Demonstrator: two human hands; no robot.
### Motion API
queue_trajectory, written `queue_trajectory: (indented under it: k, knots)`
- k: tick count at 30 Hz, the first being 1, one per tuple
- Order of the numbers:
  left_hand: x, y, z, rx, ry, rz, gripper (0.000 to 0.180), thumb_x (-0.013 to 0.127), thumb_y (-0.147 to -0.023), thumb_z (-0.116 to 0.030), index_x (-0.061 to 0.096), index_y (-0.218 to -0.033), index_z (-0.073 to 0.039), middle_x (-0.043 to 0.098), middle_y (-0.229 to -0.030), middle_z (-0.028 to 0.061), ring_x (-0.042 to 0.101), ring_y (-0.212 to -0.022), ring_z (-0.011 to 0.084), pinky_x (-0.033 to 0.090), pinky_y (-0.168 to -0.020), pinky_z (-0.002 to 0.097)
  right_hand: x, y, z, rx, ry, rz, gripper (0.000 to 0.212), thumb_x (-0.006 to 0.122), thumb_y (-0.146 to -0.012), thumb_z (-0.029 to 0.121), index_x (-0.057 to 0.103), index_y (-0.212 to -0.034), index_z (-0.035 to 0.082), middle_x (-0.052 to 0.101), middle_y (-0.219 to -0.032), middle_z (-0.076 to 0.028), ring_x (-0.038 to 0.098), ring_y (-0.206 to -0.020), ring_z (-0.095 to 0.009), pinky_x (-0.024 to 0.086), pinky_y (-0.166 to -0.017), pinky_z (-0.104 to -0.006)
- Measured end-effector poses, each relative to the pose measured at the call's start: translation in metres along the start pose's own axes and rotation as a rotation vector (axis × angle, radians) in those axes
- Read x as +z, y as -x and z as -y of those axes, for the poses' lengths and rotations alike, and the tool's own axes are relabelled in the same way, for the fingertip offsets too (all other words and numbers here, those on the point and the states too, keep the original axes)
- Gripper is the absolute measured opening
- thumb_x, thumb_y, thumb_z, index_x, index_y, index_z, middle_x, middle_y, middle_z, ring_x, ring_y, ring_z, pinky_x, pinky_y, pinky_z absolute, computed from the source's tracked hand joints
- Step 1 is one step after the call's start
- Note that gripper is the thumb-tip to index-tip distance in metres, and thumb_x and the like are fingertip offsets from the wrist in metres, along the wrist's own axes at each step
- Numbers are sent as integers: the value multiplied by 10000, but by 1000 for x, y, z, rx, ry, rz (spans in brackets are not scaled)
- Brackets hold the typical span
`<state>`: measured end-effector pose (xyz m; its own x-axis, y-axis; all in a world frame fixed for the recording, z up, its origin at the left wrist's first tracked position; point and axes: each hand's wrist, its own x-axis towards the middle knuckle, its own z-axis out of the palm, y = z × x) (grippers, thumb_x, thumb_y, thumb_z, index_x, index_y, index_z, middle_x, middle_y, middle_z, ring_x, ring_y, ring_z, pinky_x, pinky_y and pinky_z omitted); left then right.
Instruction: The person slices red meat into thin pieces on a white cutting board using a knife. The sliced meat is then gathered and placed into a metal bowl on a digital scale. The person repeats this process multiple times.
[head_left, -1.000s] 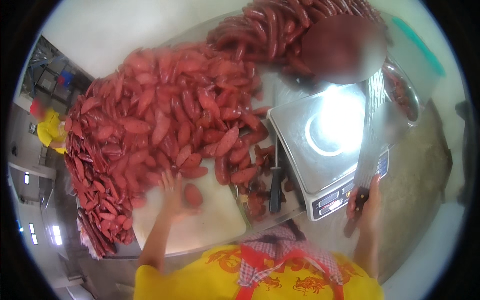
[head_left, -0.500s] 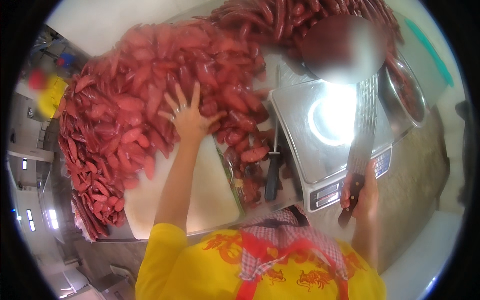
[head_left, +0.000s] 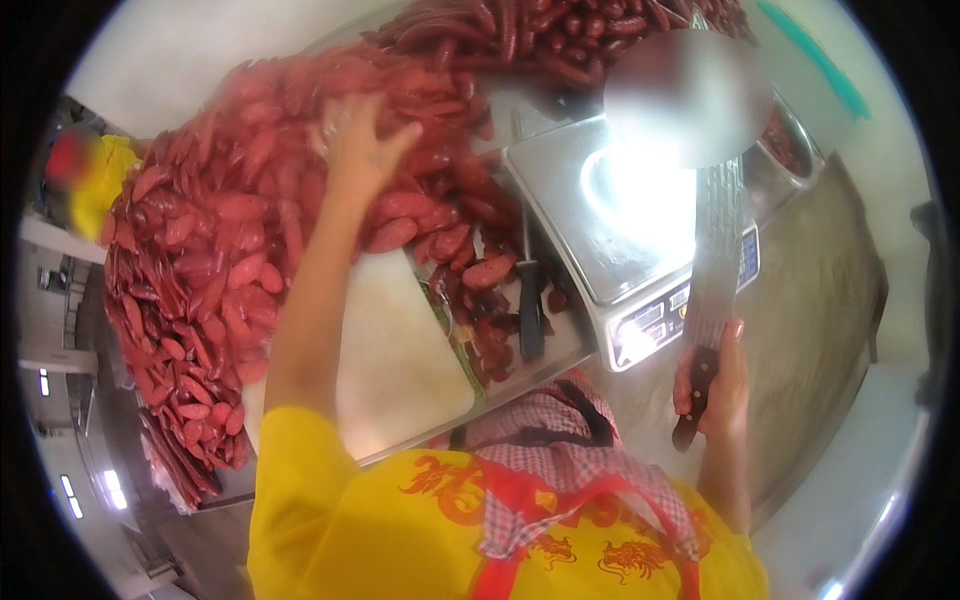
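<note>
I see the left grip (head_left: 362, 150), a bare hand with its thumb spread, reaching over the heap of cut sausages (head_left: 230, 215). On my feed, the right grip (head_left: 733, 385) wraps the brown handle of a large knife (head_left: 714, 240), blade pointing away. A black-handled rod (head_left: 531, 310) lies between the pale cutting board (head_left: 385, 345) and the scale (head_left: 585, 235); whole sausages (head_left: 500, 35) sit beyond.
</note>
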<state>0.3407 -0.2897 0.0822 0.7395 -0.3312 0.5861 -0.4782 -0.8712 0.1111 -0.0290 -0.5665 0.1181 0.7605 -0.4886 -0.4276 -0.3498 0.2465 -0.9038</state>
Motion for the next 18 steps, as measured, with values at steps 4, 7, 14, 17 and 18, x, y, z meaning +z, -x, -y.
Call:
queue_trajectory:
  k: [4,7,14,17,18]
  knots:
    - [-25,88,-61,279,499,745,545,761,-713,-452,676,-1087,-65,665,-979,150,618,-901,267,376,-922,413,-5,14,-11,71,-81,-63,754,287,-914,717,527,-716,30,465,-466,-65,436,-337,-159,363,-332,-278]
    - [-17,113,-84,398,408,674,496,699,-738,-325,642,-1163,-75,667,-932,192,618,-891,339,399,-889,425,-4,20,-17,130,-152,-100,748,284,-919,710,522,-714,32,465,-465,-66,435,-336,-160,362,-330,-279]
    - [2,104,-71,186,599,612,385,600,-782,-127,626,-1155,-33,669,-951,222,656,-886,339,507,-797,382,-6,34,-21,76,-153,-100,747,281,-920,709,520,-713,33,462,-460,-70,434,-335,-159,364,-331,-280]
    - [-1,65,-49,41,613,246,362,625,-822,-117,612,-1172,-25,683,-965,189,675,-893,264,508,-797,338,-9,37,-20,52,-149,-114,745,276,-923,706,518,-713,33,459,-457,-70,433,-335,-158,364,-331,-279]
    - [-2,45,-37,-1,646,73,366,638,-834,-89,600,-1193,-27,689,-976,175,676,-889,268,509,-804,336,-10,37,-20,32,-142,-103,744,275,-924,705,518,-712,34,457,-456,-70,433,-335,-158,365,-332,-278]
